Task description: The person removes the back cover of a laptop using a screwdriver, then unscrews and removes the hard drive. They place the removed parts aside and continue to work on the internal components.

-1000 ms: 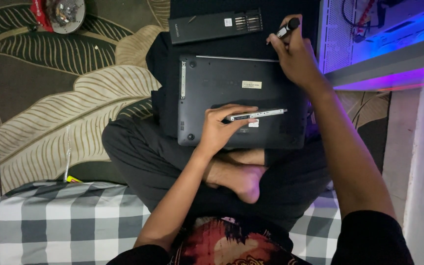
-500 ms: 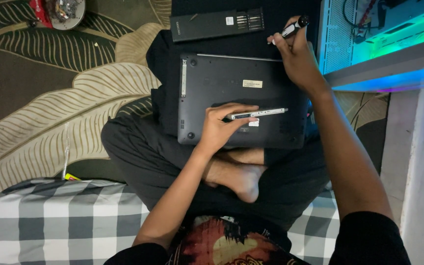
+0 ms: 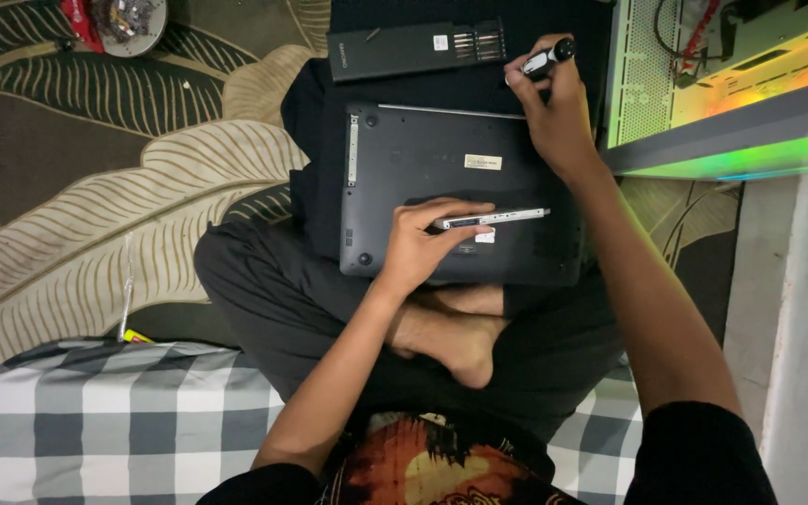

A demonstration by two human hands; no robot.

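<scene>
Your left hand (image 3: 420, 248) rests on the upturned laptop (image 3: 460, 192) in your lap, its fingers (image 3: 460, 217) pinched around a slim silver screwdriver (image 3: 493, 219) lying across the base. Keep that grip light so the tip stays clear of the casing. Your right hand (image 3: 556, 112), just beyond the laptop's far right corner, is closed on a small black-and-silver tool (image 3: 548, 59); hold it steady. The laptop's base is matte dark grey, with a white label. A black bit case (image 3: 415, 49) lies just beyond it.
</scene>
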